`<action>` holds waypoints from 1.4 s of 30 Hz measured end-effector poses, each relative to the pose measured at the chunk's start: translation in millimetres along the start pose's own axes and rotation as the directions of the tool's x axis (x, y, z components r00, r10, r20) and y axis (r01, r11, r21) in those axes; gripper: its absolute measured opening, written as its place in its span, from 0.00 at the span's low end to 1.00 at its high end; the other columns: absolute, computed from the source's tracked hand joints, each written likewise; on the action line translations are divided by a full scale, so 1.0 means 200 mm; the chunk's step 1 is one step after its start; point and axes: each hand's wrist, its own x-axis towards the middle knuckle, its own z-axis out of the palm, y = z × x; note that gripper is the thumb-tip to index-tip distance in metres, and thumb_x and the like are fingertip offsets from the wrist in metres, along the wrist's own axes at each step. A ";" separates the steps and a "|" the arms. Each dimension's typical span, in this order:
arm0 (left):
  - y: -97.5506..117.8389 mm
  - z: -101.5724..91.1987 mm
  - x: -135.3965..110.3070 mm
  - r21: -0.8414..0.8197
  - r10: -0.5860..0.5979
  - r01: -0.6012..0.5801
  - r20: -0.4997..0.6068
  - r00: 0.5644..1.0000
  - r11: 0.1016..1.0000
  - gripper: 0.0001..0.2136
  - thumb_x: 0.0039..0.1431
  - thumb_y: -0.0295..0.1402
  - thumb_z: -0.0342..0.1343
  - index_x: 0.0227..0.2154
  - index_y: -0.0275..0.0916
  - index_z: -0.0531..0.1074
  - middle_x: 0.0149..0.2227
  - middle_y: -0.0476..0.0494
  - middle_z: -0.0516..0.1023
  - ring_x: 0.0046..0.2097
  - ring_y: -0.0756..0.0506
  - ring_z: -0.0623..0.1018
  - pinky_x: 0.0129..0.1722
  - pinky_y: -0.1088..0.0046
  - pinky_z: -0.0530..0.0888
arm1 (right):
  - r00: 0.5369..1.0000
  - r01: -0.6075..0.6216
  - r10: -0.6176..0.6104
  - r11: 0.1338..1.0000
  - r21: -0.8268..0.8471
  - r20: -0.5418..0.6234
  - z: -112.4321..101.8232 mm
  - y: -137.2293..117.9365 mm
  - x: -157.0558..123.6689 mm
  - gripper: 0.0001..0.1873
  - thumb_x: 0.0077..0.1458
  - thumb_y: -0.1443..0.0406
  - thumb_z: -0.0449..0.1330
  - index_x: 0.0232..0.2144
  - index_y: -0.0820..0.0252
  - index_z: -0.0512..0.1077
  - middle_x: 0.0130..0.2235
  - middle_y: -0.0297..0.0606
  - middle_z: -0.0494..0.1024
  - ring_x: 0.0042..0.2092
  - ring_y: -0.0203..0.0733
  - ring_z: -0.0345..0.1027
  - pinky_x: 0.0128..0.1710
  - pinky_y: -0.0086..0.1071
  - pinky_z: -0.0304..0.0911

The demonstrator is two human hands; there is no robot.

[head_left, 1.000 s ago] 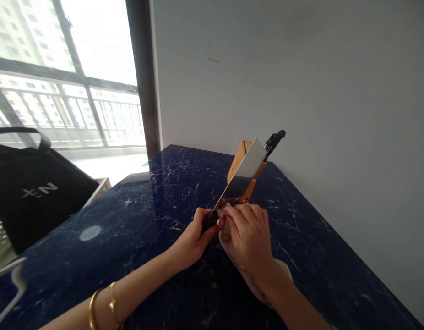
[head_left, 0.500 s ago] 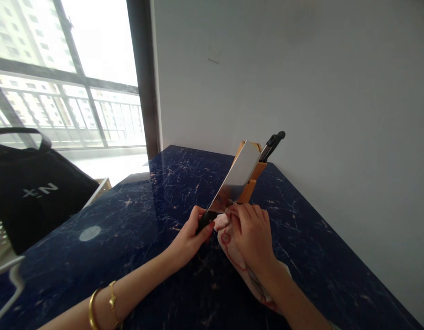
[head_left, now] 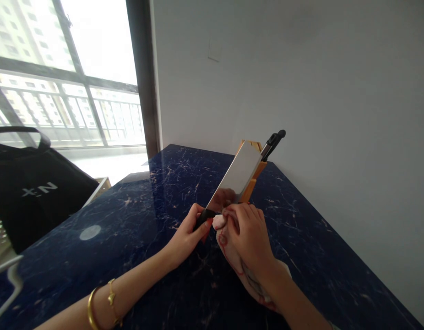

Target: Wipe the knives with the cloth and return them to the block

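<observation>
My left hand [head_left: 191, 231] is closed around the black handle of a cleaver [head_left: 236, 172], whose broad shiny blade points up and away to the right. Bunched fingers of my right hand [head_left: 249, 233] grip a pale cloth [head_left: 232, 259] with a red pattern, close to the blade's lower end by the handle. Whether the cloth touches the blade there is hidden by the fingers. The cloth hangs down beneath my right wrist. Behind the blade stands a wooden knife block [head_left: 260, 168], partly covered by it, with black-handled tools [head_left: 274, 143] sticking out.
A dark blue marble-patterned table [head_left: 129, 220] spreads under my hands and meets a grey wall [head_left: 301, 82] on the right. At the left, a black bag [head_left: 40, 188] rests by a light crate [head_left: 1, 233]. A pale round spot [head_left: 90, 233] marks the tabletop. A window fills the upper left.
My left hand and the cleaver have shifted slightly left. My right hand has also moved a little left with the cloth, still near the blade's handle end.
</observation>
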 end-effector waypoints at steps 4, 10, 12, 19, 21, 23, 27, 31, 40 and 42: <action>0.00 0.00 0.00 0.049 -0.011 0.010 0.026 1.000 0.999 0.08 0.58 0.38 0.47 0.32 0.39 0.57 0.23 0.56 0.62 0.23 0.54 0.64 0.23 0.79 0.61 | 0.998 0.062 -0.062 0.997 0.047 -0.017 -0.01 -0.04 0.00 0.08 0.52 0.71 0.50 0.34 0.57 0.67 0.33 0.36 0.71 0.38 0.41 0.61 0.39 0.36 0.51; -0.02 0.01 -0.01 0.184 0.025 -0.031 0.032 0.999 0.982 0.07 0.58 0.37 0.46 0.33 0.39 0.58 0.23 0.55 0.63 0.24 0.53 0.65 0.23 0.78 0.62 | 0.995 -0.017 0.022 0.998 0.057 -0.095 -0.03 -0.03 0.01 0.06 0.51 0.70 0.52 0.32 0.58 0.67 0.33 0.35 0.72 0.36 0.41 0.62 0.37 0.35 0.51; -0.01 0.01 -0.01 0.254 0.047 -0.053 0.029 0.998 0.966 0.06 0.58 0.36 0.47 0.34 0.39 0.58 0.24 0.54 0.64 0.25 0.52 0.66 0.24 0.78 0.63 | 0.997 0.042 -0.035 0.994 0.098 -0.067 -0.03 -0.04 0.00 0.07 0.51 0.71 0.51 0.33 0.58 0.66 0.33 0.35 0.72 0.37 0.40 0.62 0.39 0.35 0.51; 0.05 -0.01 -0.01 0.427 0.070 -0.110 0.107 0.992 0.898 0.05 0.58 0.34 0.45 0.36 0.40 0.59 0.28 0.51 0.69 0.29 0.50 0.69 0.27 0.77 0.64 | 0.982 -0.017 0.039 0.992 0.123 -0.185 -0.06 -0.02 0.01 0.07 0.52 0.68 0.51 0.35 0.57 0.66 0.35 0.35 0.72 0.37 0.39 0.62 0.39 0.35 0.51; 0.06 -0.01 -0.01 0.455 0.058 -0.107 0.120 0.991 0.884 0.05 0.58 0.35 0.44 0.36 0.41 0.59 0.28 0.51 0.69 0.29 0.49 0.70 0.27 0.77 0.64 | 0.964 -0.049 0.075 0.993 0.107 -0.255 -0.07 0.01 0.03 0.07 0.53 0.68 0.51 0.35 0.57 0.66 0.36 0.36 0.72 0.38 0.40 0.63 0.39 0.35 0.51; 0.07 0.00 -0.01 0.486 0.036 -0.099 0.136 0.990 0.868 0.05 0.59 0.35 0.44 0.36 0.41 0.59 0.27 0.52 0.69 0.28 0.49 0.70 0.27 0.76 0.64 | 0.949 -0.074 0.096 0.994 0.085 -0.301 -0.08 0.05 0.04 0.07 0.53 0.67 0.52 0.35 0.57 0.66 0.36 0.36 0.72 0.38 0.40 0.63 0.39 0.35 0.51; 0.06 -0.01 -0.01 0.563 0.048 -0.120 0.141 0.989 0.818 0.06 0.59 0.35 0.43 0.38 0.42 0.58 0.27 0.51 0.70 0.28 0.48 0.71 0.27 0.75 0.65 | 0.936 -0.144 0.151 0.989 0.044 -0.317 -0.07 0.13 0.04 0.07 0.52 0.66 0.51 0.36 0.57 0.65 0.35 0.36 0.72 0.37 0.41 0.63 0.38 0.35 0.52; 0.05 -0.07 0.00 0.693 0.086 -0.169 0.154 0.984 0.701 0.08 0.59 0.34 0.43 0.40 0.42 0.59 0.31 0.48 0.72 0.32 0.46 0.73 0.29 0.73 0.65 | 0.938 -0.179 0.190 0.982 0.064 -0.290 -0.04 0.18 0.03 0.07 0.52 0.66 0.51 0.36 0.58 0.65 0.34 0.36 0.71 0.35 0.42 0.62 0.37 0.35 0.53; 0.04 -0.11 0.01 0.848 0.184 -0.168 0.085 0.979 0.502 0.12 0.58 0.40 0.45 0.41 0.41 0.58 0.33 0.47 0.74 0.33 0.44 0.75 0.30 0.71 0.67 | 0.932 -0.249 0.259 0.966 0.070 -0.253 0.01 0.22 0.01 0.02 0.51 0.65 0.51 0.29 0.58 0.62 0.29 0.36 0.68 0.33 0.43 0.61 0.33 0.35 0.54; 0.04 -0.12 0.01 0.868 0.232 -0.163 0.058 0.971 0.468 0.11 0.58 0.40 0.44 0.41 0.41 0.57 0.34 0.46 0.74 0.33 0.45 0.76 0.30 0.71 0.68 | 0.933 -0.250 0.264 0.964 0.089 -0.245 0.01 0.22 0.01 0.02 0.51 0.65 0.51 0.29 0.58 0.62 0.28 0.36 0.68 0.33 0.43 0.61 0.33 0.35 0.54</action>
